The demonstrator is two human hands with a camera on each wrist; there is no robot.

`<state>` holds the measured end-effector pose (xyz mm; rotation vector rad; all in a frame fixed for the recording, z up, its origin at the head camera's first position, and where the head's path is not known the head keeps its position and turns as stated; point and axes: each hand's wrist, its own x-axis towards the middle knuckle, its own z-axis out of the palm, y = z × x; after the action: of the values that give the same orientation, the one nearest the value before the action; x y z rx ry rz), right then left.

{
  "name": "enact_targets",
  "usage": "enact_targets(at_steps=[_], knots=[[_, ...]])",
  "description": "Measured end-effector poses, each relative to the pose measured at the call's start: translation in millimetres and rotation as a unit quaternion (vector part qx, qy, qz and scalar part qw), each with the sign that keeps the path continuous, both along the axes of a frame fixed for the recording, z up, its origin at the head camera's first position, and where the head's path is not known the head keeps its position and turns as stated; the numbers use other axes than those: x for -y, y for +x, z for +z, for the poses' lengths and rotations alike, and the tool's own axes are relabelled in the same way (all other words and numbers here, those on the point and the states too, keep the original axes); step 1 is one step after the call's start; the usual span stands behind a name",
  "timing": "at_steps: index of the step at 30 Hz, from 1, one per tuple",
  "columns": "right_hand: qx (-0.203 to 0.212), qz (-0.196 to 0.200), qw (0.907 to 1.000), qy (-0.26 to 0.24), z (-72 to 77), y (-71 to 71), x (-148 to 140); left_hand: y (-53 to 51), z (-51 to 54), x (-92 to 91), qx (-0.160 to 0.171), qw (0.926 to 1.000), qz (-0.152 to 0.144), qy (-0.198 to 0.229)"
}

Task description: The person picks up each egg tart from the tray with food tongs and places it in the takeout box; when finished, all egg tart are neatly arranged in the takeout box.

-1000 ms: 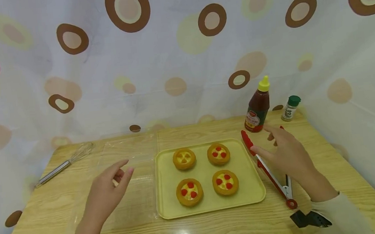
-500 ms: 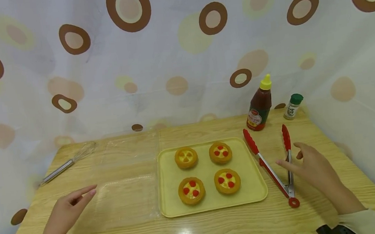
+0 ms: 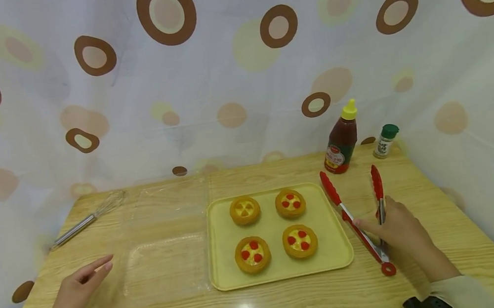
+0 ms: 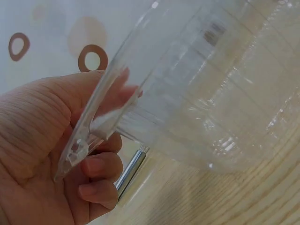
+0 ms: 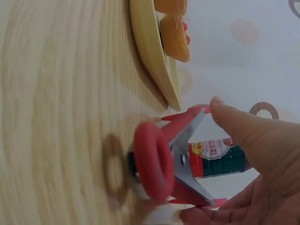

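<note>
Red-and-silver tongs lie spread just right of the yellow tray. My right hand has its thumb at the left arm of the tongs and its fingers at the right arm. From behind, the right wrist view shows the tongs' red ring, with the thumb of my right hand and the fingers on opposite sides. At the left, my left hand is beside a clear plastic container, fingers loosely curled. The container's transparent rim overlaps my left hand; contact is unclear.
Several small round pastries sit on the tray. A whisk lies at the back left. At the back right stand a red sauce bottle and a green-capped shaker, near the patterned cloth.
From above the tongs, my right hand moved right, then came back left onto their arms. My left hand moved left and toward the front, away from above the clear container.
</note>
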<state>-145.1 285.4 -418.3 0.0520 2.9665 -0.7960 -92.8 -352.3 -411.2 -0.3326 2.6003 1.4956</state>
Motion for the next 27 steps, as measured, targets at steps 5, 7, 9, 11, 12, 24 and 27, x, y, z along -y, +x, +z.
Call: enact_targets(at_steps=[5,7,9,11,12,24,27], knots=[[0.061,-0.024,0.9978,0.009,-6.8,-0.4,7,1.2,-4.3,2.0,0.008,0.9997,0.004,0.021],[0.075,-0.035,0.9964,0.017,-9.6,0.1,10,1.1,-5.8,3.5,0.009,0.9992,0.006,0.038],[0.074,-0.042,0.9962,0.02,-12.6,0.4,12,0.8,-7.5,4.6,0.006,0.9982,0.006,0.059],[0.063,-0.042,0.9968,0.024,-14.9,0.8,13,0.4,-9.3,4.8,-0.003,0.9972,-0.001,0.075],[0.059,-0.041,0.9972,0.023,-15.6,1.0,13,0.0,-10.0,4.6,-0.009,0.997,-0.004,0.077],[0.031,-0.045,0.9984,-0.009,-14.8,-1.8,12,-4.9,-12.2,-2.0,-0.055,0.9973,-0.003,0.048],[0.012,-0.05,0.9985,-0.02,-16.2,-1.1,12,-4.6,-13.9,-2.4,-0.058,0.9975,-0.002,0.041]])
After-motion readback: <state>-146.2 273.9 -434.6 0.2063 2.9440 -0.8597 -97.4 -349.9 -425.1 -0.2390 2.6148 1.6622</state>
